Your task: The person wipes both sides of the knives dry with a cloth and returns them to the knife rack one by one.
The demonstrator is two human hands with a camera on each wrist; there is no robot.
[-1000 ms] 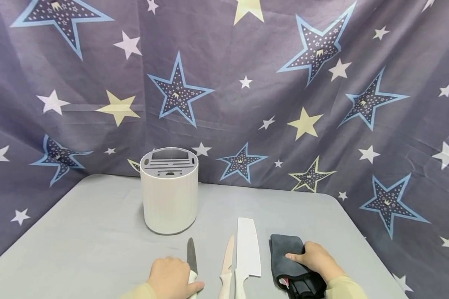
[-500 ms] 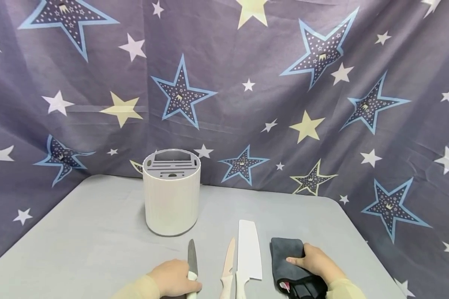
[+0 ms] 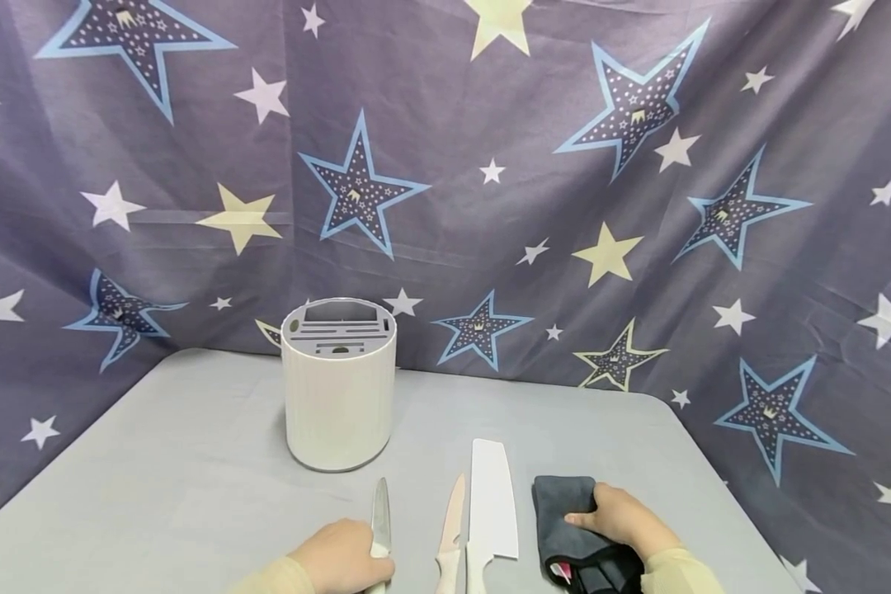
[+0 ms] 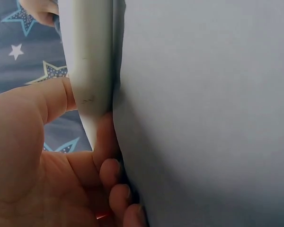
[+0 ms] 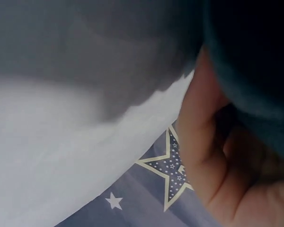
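Observation:
In the head view my left hand [image 3: 344, 558] pinches the pale handle of a knife [image 3: 381, 516], its grey blade pointing away from me. The left wrist view shows the thumb and index finger on either side of that handle [image 4: 91, 52], close over the table. My right hand [image 3: 624, 521] grips a folded dark grey cloth [image 3: 563, 510] with black edging and a small red and white tag. In the right wrist view the cloth [image 5: 262, 52] covers part of the fingers. A small pinkish-bladed knife [image 3: 452, 524] and a white cleaver [image 3: 492, 503] lie side by side between my hands.
A cream round knife block [image 3: 339, 412] with a grey slotted top stands beyond the left hand. The light grey table [image 3: 163, 462] has rounded far corners and meets a star-printed curtain [image 3: 445, 206] behind it.
My left hand has turned slightly, and the blade it holds has gone from dark to lighter. The right hand keeps its grip on the cloth. The head view has shifted a little.

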